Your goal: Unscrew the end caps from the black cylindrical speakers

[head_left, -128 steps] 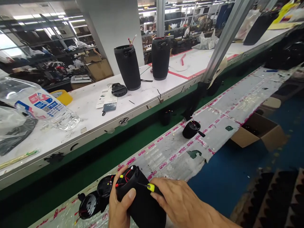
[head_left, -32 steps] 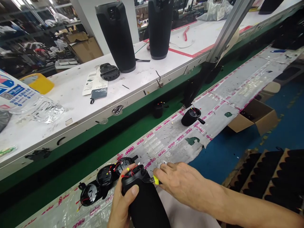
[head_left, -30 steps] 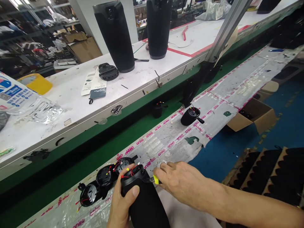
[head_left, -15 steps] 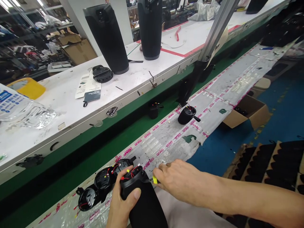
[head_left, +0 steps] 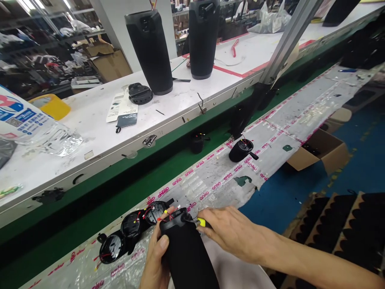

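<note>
A black cylindrical speaker body leans toward the camera at the bottom centre, with red and yellow wires at its top end. My left hand is wrapped round its left side, thumb on the front. At the right of its top rim, my right hand is closed on a tool with a yellow end; the metal tip touches the rim area. Beside my left hand lie several black round parts with wires, among them one at the lower left and one nearer the body.
Another black wired unit stands farther along the plastic-covered ledge. On the white bench are two tall speakers, a plastic bottle and yellow tape. A metal post rises behind; an open carton is at right.
The view has shifted a little to the left. The speaker body is turned slightly more upright, its opening less visible, and more of the yellow tool end shows at my right hand.
</note>
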`<state>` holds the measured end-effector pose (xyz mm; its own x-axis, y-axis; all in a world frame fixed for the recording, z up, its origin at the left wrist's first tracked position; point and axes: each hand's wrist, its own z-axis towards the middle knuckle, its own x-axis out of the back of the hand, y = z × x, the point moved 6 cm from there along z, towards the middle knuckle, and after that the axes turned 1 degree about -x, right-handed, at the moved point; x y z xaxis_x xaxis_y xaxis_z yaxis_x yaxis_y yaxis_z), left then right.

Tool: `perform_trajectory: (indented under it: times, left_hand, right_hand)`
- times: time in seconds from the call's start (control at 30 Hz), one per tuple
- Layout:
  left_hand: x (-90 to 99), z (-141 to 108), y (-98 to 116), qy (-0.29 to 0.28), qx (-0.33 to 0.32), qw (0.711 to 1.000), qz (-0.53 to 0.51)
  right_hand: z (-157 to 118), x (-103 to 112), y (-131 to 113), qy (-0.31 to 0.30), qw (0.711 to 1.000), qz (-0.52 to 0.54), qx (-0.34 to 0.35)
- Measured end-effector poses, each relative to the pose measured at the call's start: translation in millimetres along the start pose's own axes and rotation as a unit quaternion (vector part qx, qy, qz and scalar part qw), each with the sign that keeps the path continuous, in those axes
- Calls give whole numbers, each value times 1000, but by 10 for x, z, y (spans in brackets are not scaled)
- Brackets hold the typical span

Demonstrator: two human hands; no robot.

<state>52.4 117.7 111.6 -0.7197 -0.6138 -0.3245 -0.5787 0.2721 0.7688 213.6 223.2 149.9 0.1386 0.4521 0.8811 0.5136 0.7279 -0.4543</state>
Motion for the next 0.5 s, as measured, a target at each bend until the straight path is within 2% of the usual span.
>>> perform_trajectory:
  times: [0.13,0.33,0.5]
  left_hand:
    - [16,27,47,-5,-20,999,40]
    - [11,49,54,-2,8,1000,26]
    - [-72,49,124,-21,-26,996,78]
  right_hand:
    - [18,71,-83,5,999,-38,8]
    - [23,109,-140,22,995,-92,31]
    - [10,184,-120,39,987,-141,63]
